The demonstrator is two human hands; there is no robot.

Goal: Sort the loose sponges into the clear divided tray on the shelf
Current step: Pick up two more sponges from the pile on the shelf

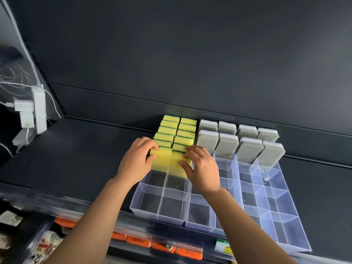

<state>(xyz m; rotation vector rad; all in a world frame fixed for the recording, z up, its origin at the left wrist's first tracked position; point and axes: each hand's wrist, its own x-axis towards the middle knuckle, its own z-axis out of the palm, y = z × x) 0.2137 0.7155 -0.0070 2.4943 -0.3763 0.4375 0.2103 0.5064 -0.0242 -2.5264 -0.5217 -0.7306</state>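
Observation:
A clear divided tray [162, 216] sits on the dark shelf. Two rows of yellow sponges with green backs [177, 130] stand on edge in its left compartments. Grey sponges [247, 147] stand upright in the back compartments to the right. My left hand [137, 159] grips the nearest yellow sponge of the left row [161, 159], fingers over its top and thumb on its front. My right hand [200, 164] grips the nearest yellow sponge of the right row [176, 161] the same way. Both sponges stand in the tray.
The front compartments [276, 212] of the tray hold nothing. A white power strip with plugs and cables [32, 111] hangs at the left. Below the shelf edge lie orange packets [162, 246] and printed packages [45, 246]. A dark back panel rises behind the tray.

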